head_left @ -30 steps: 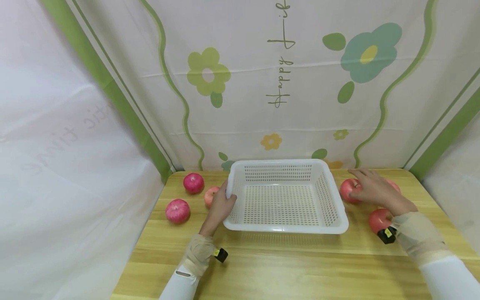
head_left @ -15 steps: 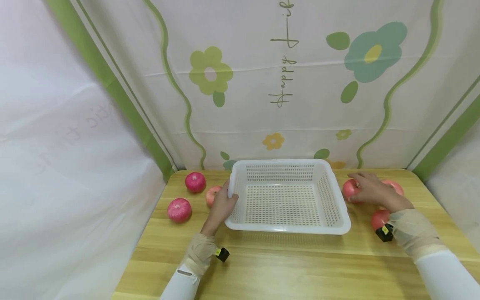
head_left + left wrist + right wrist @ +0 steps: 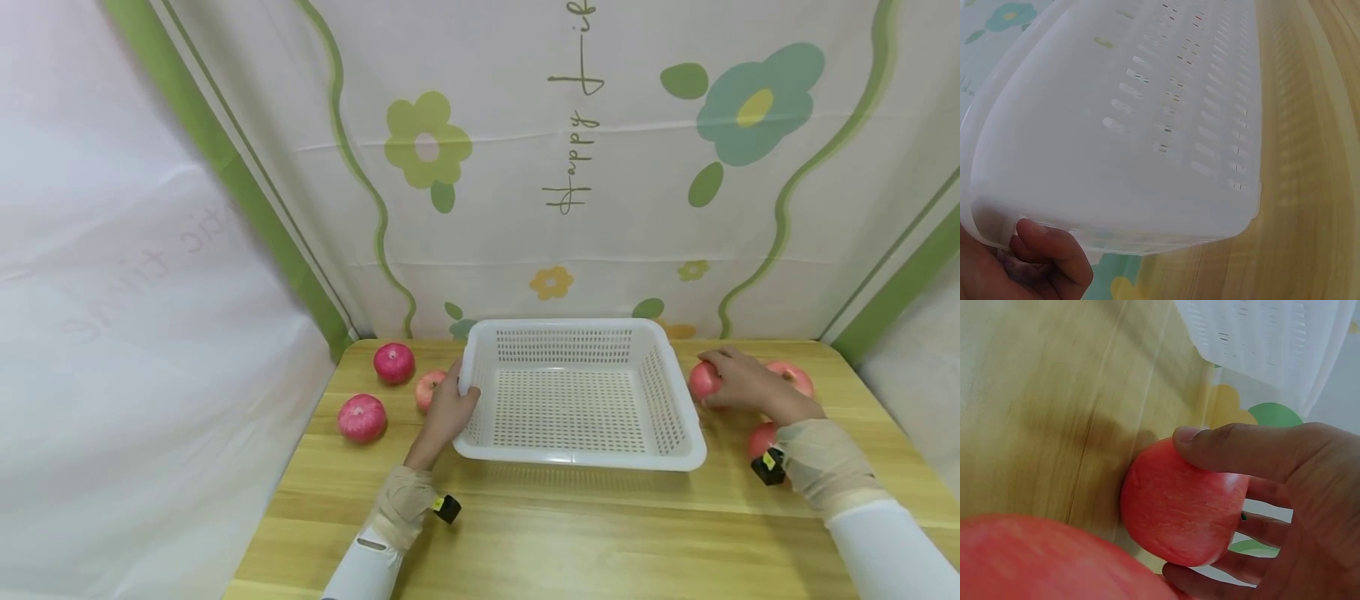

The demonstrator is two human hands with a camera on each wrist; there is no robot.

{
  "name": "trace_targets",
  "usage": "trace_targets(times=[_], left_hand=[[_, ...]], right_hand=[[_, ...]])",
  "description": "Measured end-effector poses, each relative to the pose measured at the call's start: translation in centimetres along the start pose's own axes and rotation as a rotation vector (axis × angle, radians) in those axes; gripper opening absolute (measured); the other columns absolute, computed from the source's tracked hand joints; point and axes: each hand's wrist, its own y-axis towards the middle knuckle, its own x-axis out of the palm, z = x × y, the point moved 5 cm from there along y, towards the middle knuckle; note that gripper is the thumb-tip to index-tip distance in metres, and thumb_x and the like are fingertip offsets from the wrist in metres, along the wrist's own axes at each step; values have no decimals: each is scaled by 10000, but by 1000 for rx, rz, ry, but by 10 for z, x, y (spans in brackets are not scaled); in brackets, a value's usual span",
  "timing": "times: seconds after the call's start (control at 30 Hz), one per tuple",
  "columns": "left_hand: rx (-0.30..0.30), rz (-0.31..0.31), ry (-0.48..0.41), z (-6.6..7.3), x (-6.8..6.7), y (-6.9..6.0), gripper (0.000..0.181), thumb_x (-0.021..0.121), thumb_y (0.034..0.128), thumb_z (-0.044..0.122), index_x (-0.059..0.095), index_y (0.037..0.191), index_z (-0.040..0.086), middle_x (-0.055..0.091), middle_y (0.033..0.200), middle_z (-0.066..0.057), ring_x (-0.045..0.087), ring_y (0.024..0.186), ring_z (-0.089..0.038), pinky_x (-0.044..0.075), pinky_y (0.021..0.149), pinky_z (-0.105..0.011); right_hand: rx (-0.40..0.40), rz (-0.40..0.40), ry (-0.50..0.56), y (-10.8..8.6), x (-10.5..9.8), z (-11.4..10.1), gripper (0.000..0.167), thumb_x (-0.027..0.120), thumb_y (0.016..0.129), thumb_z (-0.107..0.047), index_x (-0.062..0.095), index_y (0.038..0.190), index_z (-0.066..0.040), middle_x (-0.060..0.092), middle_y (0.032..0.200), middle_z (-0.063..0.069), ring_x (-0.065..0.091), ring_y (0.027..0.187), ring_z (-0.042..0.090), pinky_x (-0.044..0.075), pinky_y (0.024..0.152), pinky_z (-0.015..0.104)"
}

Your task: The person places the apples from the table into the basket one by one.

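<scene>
far-left fruit: we see a dark pink fruit (image 3: 393, 363) and, in front of it, a striped pink fruit (image 3: 362, 418) – both on the table (image 3: 540, 533), neither held.
left apple: this one (image 3: 428, 390) sits just beside the left hand, partly hidden by it.
left hand: we find it (image 3: 450, 410) gripping the basket's left rim, thumb over the edge.
basket: the white basket (image 3: 577, 457) stands between the two hands; we cannot tell whether its base fully touches the table.
gripped apple: just right of the basket, this apple (image 3: 1182, 503) is in hand – perhaps not yet lifted, we judge.
right hand: it (image 3: 746, 385) grasps that apple, thumb opposite the fingers.
far-right fruit: we count a front apple (image 3: 762, 438) and a back apple (image 3: 792, 377), neither grasped.
progress: we judge it early; all visible fruit lies outside the basket, five pieces ungripped.
</scene>
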Motion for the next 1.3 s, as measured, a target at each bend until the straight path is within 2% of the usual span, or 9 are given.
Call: trace_targets(times=[0.4,0.83,1.1,1.3], left_hand=[[-23,-9,-11,1,0,0,665,569,1011,71,357,1641,45,629,1433,-268,703,1151,-379,642,906,-549],[-30,-12,-39,1,0,-1,649,563,1030,81,365,1648,88,637,1419,-268,715,1129,-384,657,863,-518],[-27,-20,-39,-4,1,-3,641,562,1022,66,384,1638,101,639,1425,-261,720,1128,-382,656,859,-527],[-15,-21,-50,-2,0,-2,637,556,1032,71,376,1643,95,633,1428,-275,723,1136,-415,659,852,-530]], right_hand=[[20,-5,19,2,2,4,850,819,762,-214,472,1453,139,420,1438,475,528,1201,648,498,921,737],[10,22,19,3,2,7,815,817,789,-267,505,1440,113,457,1429,447,553,1204,625,496,937,742],[12,22,32,0,4,5,808,821,812,-276,508,1444,119,449,1434,455,550,1201,627,503,929,751],[-6,58,15,0,-1,2,807,815,829,-268,502,1452,138,455,1444,457,532,1245,627,476,991,765]])
